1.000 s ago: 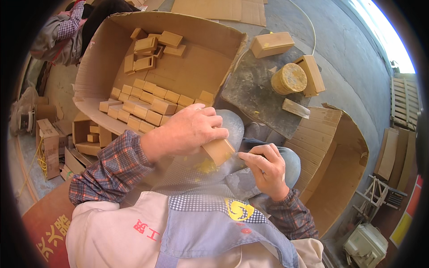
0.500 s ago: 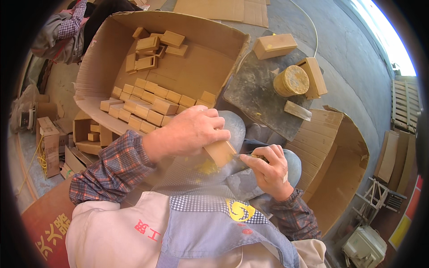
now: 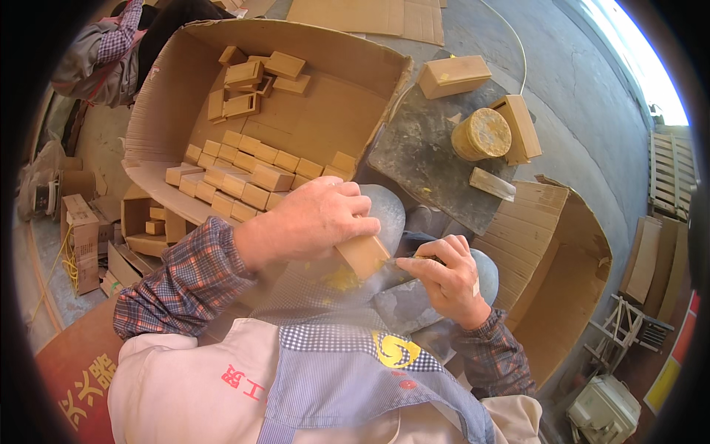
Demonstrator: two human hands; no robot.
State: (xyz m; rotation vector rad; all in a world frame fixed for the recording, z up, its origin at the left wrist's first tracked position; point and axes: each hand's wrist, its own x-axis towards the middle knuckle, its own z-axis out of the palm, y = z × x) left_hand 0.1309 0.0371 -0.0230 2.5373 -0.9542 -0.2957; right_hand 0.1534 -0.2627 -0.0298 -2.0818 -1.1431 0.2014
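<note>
My left hand (image 3: pixel 318 218) is closed over the upper end of a small pale wooden box (image 3: pixel 362 256), held tilted above my lap. In my right hand (image 3: pixel 447 277) is a slim tool with a narrow dark blade (image 3: pixel 390 260), its handle mostly hidden by the fingers. The blade tip is at the box's right edge, where a small yellowish smear shows. Whether tip and wood touch, I cannot tell. Yellow residue marks my lap beneath the box.
A large cardboard carton (image 3: pixel 333 66) at the far left contains several wooden boxes (image 3: pixel 240 172). On a dark stained board (image 3: pixel 414 148) stand a putty-smeared tub (image 3: pixel 481 135), a wooden block (image 3: pixel 492 183) and larger wooden boxes (image 3: pixel 455 76). Another carton (image 3: pixel 547 296) is at right. A person (image 3: pixel 103 59) sits far left.
The wooden box has tipped slightly in my left hand, showing more of its right edge. My right hand has shifted a little, its blade staying beside that edge.
</note>
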